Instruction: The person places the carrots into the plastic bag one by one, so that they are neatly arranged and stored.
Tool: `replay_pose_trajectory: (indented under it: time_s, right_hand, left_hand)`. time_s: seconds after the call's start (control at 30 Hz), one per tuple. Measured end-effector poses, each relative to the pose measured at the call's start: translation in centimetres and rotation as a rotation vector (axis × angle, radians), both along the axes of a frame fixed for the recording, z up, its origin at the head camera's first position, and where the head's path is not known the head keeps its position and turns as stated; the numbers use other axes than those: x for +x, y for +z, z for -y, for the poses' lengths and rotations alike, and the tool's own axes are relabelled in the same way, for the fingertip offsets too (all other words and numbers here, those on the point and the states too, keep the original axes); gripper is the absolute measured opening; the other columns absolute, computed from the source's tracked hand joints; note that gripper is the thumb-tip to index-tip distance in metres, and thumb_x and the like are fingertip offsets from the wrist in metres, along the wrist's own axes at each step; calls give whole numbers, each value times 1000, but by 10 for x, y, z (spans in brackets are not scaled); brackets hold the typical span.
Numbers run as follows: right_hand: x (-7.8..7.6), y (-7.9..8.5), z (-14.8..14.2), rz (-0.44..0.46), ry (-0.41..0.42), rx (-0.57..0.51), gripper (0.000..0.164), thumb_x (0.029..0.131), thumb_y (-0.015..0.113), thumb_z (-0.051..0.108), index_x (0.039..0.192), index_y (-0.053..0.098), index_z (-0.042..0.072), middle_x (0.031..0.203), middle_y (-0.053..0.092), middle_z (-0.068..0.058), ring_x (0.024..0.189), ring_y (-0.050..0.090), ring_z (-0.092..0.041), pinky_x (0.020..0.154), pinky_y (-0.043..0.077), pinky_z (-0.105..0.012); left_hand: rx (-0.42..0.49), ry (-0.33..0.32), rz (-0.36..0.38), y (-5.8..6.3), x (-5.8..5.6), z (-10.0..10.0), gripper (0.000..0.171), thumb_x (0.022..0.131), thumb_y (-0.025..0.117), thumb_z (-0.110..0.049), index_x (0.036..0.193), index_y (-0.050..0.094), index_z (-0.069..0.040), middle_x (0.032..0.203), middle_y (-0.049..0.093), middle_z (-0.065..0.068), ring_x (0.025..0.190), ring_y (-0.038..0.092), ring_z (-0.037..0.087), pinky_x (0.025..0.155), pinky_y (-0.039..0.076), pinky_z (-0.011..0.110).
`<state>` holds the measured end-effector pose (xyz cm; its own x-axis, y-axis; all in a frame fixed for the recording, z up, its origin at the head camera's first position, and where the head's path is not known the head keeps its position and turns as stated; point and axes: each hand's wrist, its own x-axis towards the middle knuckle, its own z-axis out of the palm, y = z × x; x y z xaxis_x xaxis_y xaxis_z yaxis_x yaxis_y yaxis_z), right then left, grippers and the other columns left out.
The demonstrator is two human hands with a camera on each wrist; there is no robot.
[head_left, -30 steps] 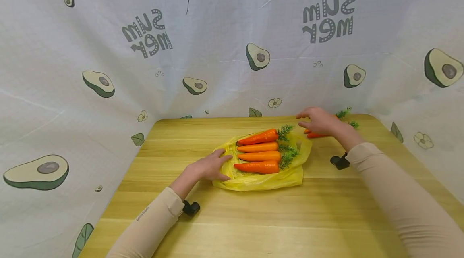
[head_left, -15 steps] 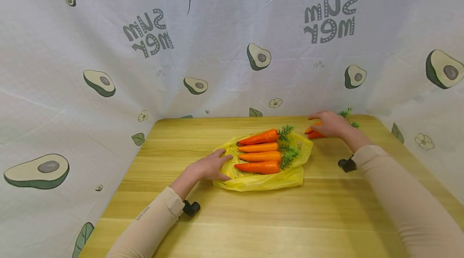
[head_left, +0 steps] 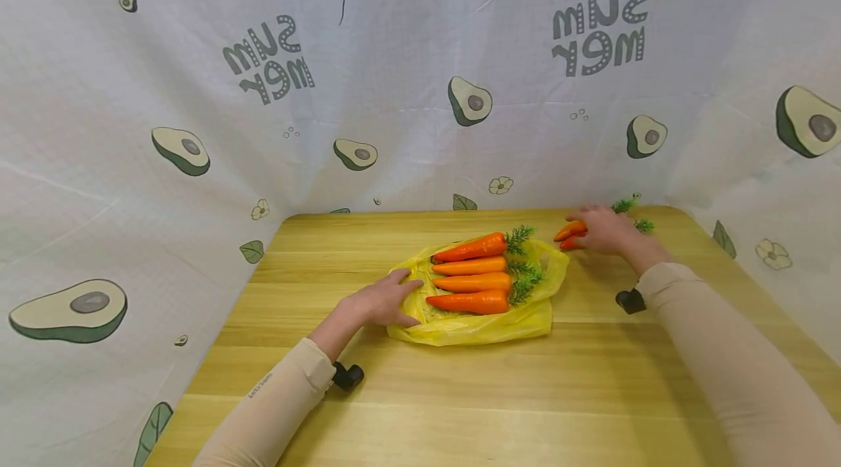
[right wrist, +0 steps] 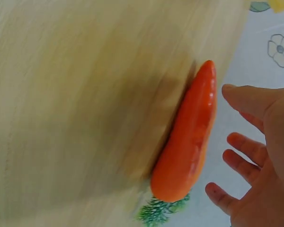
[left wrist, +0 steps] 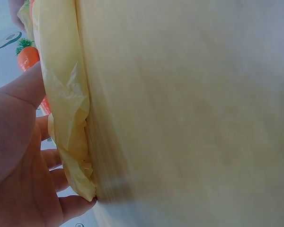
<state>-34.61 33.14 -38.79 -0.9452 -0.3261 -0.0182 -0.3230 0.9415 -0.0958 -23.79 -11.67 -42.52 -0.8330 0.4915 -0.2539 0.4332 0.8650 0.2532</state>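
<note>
Several orange carrots (head_left: 473,282) with green leafy tops lie side by side on a yellow plastic bag (head_left: 506,330). My left hand (head_left: 377,300) rests at the bag's left end, thumb and fingers spread along its edge. In the left wrist view, the yellow plastic (left wrist: 66,94) passes between thumb and fingers without a closed grip. Farther right, two more carrots (head_left: 569,231) lie under my right hand (head_left: 604,228), which hides their middles. The right wrist view has a red-orange carrot (right wrist: 187,137) beside my spread fingers (right wrist: 248,149), its green leaves pointing away.
A wooden table (head_left: 460,408) carries everything. Behind and at both sides hangs a white cloth (head_left: 407,51) printed with avocados. A black wrist device (head_left: 348,377) sits at the left cuff, another (head_left: 631,300) at the right.
My right hand has shifted right and slightly down over the two separate carrots, exposing more of their tips. The left hand, the bag and its carrots stay in place.
</note>
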Motion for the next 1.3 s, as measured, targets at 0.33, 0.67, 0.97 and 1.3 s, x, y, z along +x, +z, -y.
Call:
replay_pose_trajectory:
  time_s: [0.33, 0.67, 0.97, 1.3]
  right_hand:
    - [-3, -15, -17, 27, -23, 24, 64, 84, 73, 19, 141, 52, 0, 147, 39, -36, 132, 31, -61, 96, 30, -83]
    - [-5, -24, -27, 81, -54, -34, 66, 84, 60, 5, 148, 44, 1, 150, 31, -40, 132, 25, -64, 95, 29, -84]
    - [-3, -24, -28, 24, -66, 25, 69, 79, 66, 4, 145, 47, -2, 138, 39, -39, 125, 31, -58, 95, 31, -81]
    - [2, -22, -33, 0, -60, 49, 60, 84, 64, 6, 141, 50, -3, 143, 38, -37, 129, 30, -59, 101, 22, -83]
  left_hand:
    - [-6, -9, 0, 1, 0, 0, 80, 92, 71, -49, 157, 37, -19, 166, 21, 16, 150, 29, 35, 118, 34, 48]
    - [-9, -12, -11, 0, 0, 0, 80, 91, 71, -50, 157, 38, -19, 165, 22, 17, 150, 30, 36, 118, 35, 48]
    - [-11, -9, -9, -2, -1, 1, 80, 91, 71, -50, 157, 38, -20, 165, 22, 16, 150, 30, 35, 118, 34, 48]
    - [-5, -10, -12, -2, 0, 1, 80, 91, 71, -51, 157, 38, -20, 165, 22, 16, 150, 31, 35, 117, 35, 48]
